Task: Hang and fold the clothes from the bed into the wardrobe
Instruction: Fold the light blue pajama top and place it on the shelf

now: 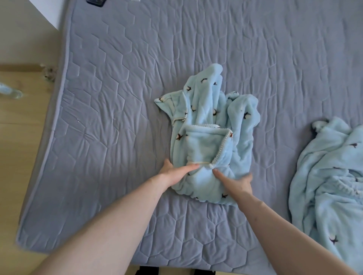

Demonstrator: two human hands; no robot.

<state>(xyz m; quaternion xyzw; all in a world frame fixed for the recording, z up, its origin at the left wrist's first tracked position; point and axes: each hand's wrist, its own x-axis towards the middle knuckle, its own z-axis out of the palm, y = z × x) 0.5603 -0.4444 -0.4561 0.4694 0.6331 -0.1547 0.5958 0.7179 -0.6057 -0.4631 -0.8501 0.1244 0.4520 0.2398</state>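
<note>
A light blue fleece garment [208,125] with small dark prints and a white beaded trim lies partly folded in the middle of the grey quilted bed [117,98]. My left hand [176,172] lies flat on its near left edge, fingers straight and pointing right. On the near right part of the garment rests my right hand [235,182], fingers spread, the index finger pointing at the trim. A second light blue fleece garment [330,186] lies crumpled at the bed's right side.
The bed's left edge meets a light wooden floor [19,137]. Small clear items [11,91] lie on the floor at the left. A dark object [96,2] sits at the bed's far edge. A white panel [51,13] stands at the top left.
</note>
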